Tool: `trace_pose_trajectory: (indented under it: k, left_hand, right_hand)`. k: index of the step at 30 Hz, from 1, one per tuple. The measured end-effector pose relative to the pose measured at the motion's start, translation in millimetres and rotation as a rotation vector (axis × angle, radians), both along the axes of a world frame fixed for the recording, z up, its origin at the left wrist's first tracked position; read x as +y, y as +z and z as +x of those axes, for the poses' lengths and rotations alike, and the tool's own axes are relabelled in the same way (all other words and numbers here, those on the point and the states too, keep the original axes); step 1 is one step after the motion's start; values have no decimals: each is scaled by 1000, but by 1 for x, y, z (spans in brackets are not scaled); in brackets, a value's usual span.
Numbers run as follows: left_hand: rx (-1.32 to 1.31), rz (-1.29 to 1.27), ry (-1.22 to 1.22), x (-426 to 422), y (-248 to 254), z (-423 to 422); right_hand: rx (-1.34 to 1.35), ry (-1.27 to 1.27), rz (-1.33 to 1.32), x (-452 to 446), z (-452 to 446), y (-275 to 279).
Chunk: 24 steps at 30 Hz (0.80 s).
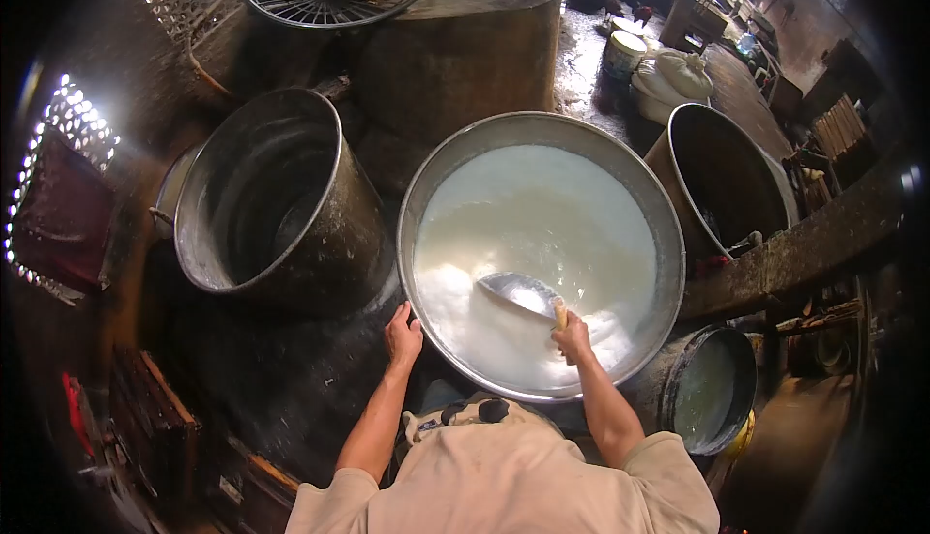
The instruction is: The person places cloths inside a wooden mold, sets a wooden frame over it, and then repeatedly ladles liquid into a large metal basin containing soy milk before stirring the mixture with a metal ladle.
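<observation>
In front of me stands a large round metal vat [411, 292] with cloudy whitish liquid [542, 205] in it and paler, thicker white stuff along its near side. My right hand [572, 337] is wrapped round the yellowish handle of a metal scoop [520, 292]. The scoop lies over the white stuff, tilted, its blade partly in it; how deep it reaches I cannot tell. My left hand [403, 336] is at the vat's near left rim, fingers extended and apart, holding nothing.
A tall metal pot [334, 214] stands on the left, another pot [662, 161] on the right. Below the right one sits a drum [675, 379] with greenish liquid. Behind are a big cylindrical tank [465, 69], a round wire rack [339, 21], sacks [672, 77] and a lidded bucket [623, 53].
</observation>
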<state>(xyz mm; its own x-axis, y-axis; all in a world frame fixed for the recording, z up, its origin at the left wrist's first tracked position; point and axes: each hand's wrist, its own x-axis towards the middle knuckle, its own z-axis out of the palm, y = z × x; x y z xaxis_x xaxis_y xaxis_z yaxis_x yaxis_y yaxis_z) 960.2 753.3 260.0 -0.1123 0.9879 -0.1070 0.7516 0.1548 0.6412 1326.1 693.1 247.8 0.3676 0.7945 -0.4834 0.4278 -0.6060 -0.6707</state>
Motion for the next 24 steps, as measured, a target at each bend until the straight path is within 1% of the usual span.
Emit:
trace_pose_trajectory:
  k: [1,2,5,6,7,8,9,10,11,13,14,15,17,18,19,22,24]
  left_hand:
    - [-13,98,7,9,14,-1]
    - [-149,-152,120,19,29,-4]
    - [-84,5,110,45,16,-18]
    - [-99,-90,77,55,24,-20]
    - [-149,-38,-4,64,4,-29]
    - [-186,-53,-58,72,-16,-34]
    - [-223,-66,-113,78,-27,-38]
    - [-214,-79,-185,80,-26,-39]
    - [-227,-258,-262,84,15,-35]
    - [-253,-204,-312,87,-23,-37]
    - [-208,-242,-317,88,-9,-35]
    - [-168,-262,-309,86,-13,-34]
    - [-122,-260,-259,83,-4,-29]
    - [-120,-326,-235,83,7,-27]
    - [-75,-390,-259,87,0,-27]
    - [-104,-364,-226,86,8,-25]
    - [-85,-379,-224,85,11,-27]
  right_hand:
    - [-14,14,52,-2,-15,-7]
    - [-5,15,49,-5,-26,-12]
    - [51,11,12,-10,-69,21]
    - [65,4,13,-11,-81,35]
    - [78,-1,14,-10,-92,42]
    - [98,12,-17,-9,-92,41]
    - [167,-41,-8,-5,-96,59]
    - [203,-14,11,3,-92,71]
    - [241,14,26,11,-87,85]
    - [172,79,34,44,-81,124]
    - [70,125,52,66,-86,145]
    - [-32,172,71,89,-92,160]
    - [-283,265,342,138,-96,139]
    - [-333,240,350,162,-104,135]
    - [-383,216,358,184,-112,131]
    - [-373,208,154,227,-119,100]
    - [-391,247,42,234,-118,81]
